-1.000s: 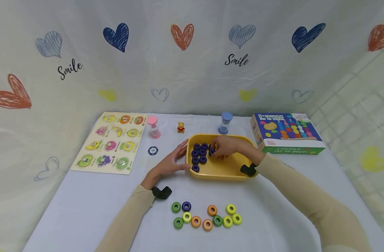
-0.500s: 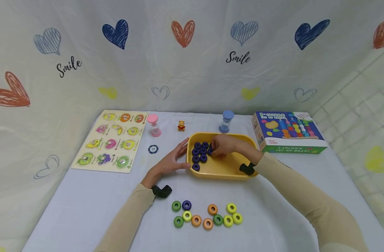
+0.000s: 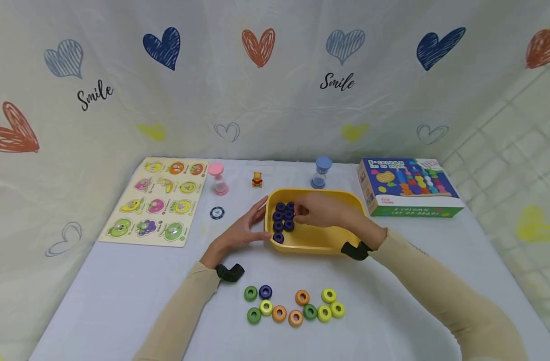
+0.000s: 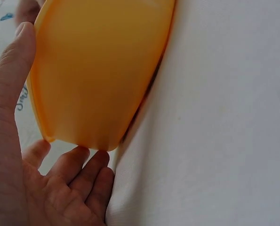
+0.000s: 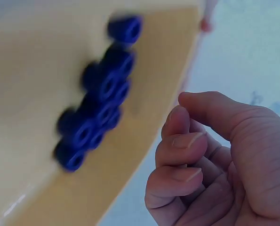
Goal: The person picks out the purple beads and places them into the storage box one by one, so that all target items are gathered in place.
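A yellow tray [image 3: 317, 249] holds several dark blue ring beads [image 3: 278, 225] grouped at its left end. My left hand [image 3: 239, 232] rests against that end, thumb at the front corner and fingers spread along the side. In the left wrist view its fingertips [image 4: 98, 160] touch the tray's wall. My right hand [image 3: 322, 209] is over the tray, just right of the beads, and covers part of the group in the head view. In the right wrist view the right hand [image 5: 210, 155] has loosely bent fingers, with no bead visible between thumb and index finger.
Green, orange, yellow and blue ring beads [image 3: 295, 318] lie in front of the tray. Behind it stand a pink hourglass [image 3: 219, 179], a bear figurine [image 3: 256, 179] and a blue hourglass [image 3: 321, 173]. A fruit board [image 3: 156, 203] and poker chip [image 3: 217, 213] lie left; a bead-set box [image 3: 410, 188] lies right.
My right hand pressed on a blue bead beside the group earlier. Now it is slightly raised over the same spot, with no bead visible in it. My left hand has stayed at the tray.
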Action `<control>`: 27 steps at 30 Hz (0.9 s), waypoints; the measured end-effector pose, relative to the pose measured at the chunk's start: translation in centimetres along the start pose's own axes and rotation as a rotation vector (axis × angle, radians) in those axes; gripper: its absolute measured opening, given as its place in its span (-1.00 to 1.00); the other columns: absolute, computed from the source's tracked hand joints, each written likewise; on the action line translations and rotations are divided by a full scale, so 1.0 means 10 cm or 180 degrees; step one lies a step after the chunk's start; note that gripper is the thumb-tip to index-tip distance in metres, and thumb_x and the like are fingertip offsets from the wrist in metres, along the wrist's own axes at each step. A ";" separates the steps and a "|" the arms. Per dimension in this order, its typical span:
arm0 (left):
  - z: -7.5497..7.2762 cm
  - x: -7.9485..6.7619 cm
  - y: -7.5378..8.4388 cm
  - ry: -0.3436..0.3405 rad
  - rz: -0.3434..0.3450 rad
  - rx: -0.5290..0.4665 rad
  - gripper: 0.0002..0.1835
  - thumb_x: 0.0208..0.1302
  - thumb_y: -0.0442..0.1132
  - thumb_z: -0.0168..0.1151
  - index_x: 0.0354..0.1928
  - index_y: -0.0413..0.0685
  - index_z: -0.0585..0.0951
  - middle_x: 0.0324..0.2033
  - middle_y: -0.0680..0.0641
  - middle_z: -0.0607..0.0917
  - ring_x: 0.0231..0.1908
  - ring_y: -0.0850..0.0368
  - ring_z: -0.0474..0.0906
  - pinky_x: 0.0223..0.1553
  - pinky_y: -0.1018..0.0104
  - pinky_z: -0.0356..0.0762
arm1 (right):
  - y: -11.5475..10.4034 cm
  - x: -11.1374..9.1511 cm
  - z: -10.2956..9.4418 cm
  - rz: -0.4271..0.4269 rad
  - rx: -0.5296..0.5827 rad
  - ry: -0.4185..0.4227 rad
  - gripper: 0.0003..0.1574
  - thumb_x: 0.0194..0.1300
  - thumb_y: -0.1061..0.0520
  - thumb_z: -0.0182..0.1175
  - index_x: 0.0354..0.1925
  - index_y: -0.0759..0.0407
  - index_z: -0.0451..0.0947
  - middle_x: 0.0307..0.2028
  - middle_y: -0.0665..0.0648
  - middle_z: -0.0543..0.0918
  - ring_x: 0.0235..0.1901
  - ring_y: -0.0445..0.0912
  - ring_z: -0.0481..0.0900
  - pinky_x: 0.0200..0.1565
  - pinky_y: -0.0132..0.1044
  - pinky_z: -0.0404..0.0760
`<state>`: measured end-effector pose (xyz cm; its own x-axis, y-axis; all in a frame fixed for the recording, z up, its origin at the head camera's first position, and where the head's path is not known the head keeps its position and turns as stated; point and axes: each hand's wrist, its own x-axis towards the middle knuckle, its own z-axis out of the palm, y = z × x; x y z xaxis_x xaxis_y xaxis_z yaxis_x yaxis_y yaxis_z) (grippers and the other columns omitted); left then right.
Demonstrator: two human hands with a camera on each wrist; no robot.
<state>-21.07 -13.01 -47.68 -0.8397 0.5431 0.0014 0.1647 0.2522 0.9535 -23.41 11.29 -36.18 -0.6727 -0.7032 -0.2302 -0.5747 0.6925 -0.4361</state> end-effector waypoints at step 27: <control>-0.01 -0.07 0.23 -0.0061 0.0143 -0.0021 0.01 0.06 -0.19 0.32 0.41 0.06 -0.15 0.33 -0.08 0.11 0.31 0.12 0.02 0.30 0.05 -0.12 | -0.71 -0.30 1.03 -0.0966 -0.0208 -0.0808 -0.70 0.21 0.01 0.16 -0.05 -0.11 0.51 -0.40 -0.24 0.51 -0.50 -0.37 0.36 -0.43 -0.53 0.40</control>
<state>-20.15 -12.86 -45.47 -0.8215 0.5690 0.0386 0.1986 0.2219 0.9546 -12.55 6.81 -41.39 -0.3360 -0.8892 -0.3106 -0.7636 0.4502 -0.4629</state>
